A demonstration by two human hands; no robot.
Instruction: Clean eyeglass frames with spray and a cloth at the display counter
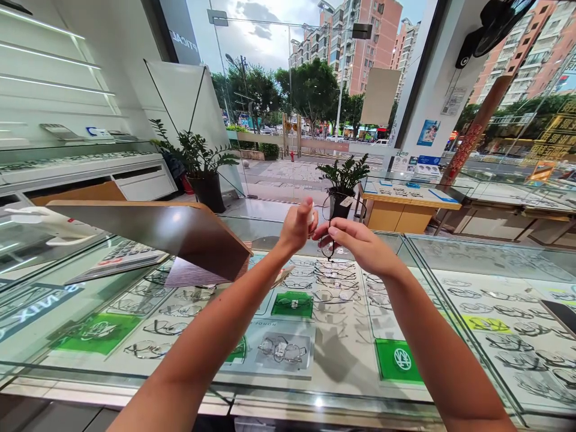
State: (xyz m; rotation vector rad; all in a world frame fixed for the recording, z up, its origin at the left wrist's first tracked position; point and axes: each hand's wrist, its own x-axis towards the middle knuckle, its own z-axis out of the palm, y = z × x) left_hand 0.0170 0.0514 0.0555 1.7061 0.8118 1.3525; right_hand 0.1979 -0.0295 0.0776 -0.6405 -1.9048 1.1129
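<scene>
The right hand (366,245) held a pair of glasses (330,258) on end in its fingers (345,227), while the left hand (295,228), thumb up, gripped a small white object (311,213), mostly hidden. Beneath them, a glass-topped bench (337,369) displayed rows of eyeglasses (338,295) and a green card (398,360). A tilted brown board (157,231) stood to the left, and a potted plant (345,173) beyond.
</scene>
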